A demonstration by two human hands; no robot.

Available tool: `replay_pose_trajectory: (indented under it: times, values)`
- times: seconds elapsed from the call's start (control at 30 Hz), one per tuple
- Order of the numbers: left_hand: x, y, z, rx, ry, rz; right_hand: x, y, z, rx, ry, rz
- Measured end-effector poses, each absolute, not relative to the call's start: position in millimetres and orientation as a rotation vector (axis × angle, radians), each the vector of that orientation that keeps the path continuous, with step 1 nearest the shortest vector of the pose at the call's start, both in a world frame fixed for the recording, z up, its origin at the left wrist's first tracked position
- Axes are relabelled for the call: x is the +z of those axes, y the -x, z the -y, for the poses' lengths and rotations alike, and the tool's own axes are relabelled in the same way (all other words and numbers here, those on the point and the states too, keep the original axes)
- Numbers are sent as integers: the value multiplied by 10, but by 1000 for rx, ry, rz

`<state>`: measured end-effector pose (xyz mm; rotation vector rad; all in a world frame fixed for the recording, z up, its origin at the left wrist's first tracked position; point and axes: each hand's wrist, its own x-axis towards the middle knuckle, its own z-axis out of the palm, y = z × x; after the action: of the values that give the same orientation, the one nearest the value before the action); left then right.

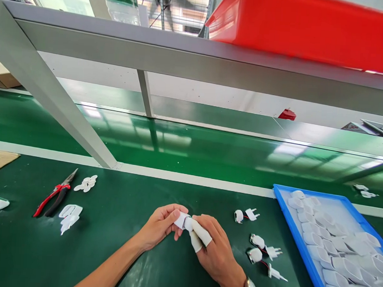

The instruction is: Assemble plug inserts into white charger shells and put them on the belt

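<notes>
Between the thumb and fingers of my left hand (165, 225) is a small white plastic housing (181, 220). My right hand (214, 247), with white finger cots (199, 233) on two fingers, pinches the housing's other end, so that end is mostly covered. To the right lie several small white plug assemblies (257, 241) with pronged ends and short red and black wires. A blue tray (297, 243) at the right holds many white plastic sleeves (343, 243).
Red-and-black pliers (56, 195) lie at the left near white discs (86, 183) and flat white pieces (70, 217). A metal post (68, 98) and crossbar (183, 57) stand ahead, with a red bin (300, 31) above. A green conveyor-like strip (197, 146) runs behind the green table (111, 208).
</notes>
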<state>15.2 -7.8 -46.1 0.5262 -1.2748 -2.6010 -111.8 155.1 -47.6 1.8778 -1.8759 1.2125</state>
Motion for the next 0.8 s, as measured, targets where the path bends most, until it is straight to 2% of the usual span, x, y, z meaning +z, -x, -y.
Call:
replay_pose_trajectory:
  times: [0.33, 0.57, 0.8]
  values:
    - [-467, -139, -17, -2624, -513, 1245, -450, 1044, -1519, 1231, -1972, 1919]
    - [-418, -156, -4, -2677, -473, 1180, -416, 1053, -1462, 1488, -1890, 1906]
    - [-427, -181, 18, -2653, -530, 1228, -465, 1043, -1444, 1471, -1875, 1890]
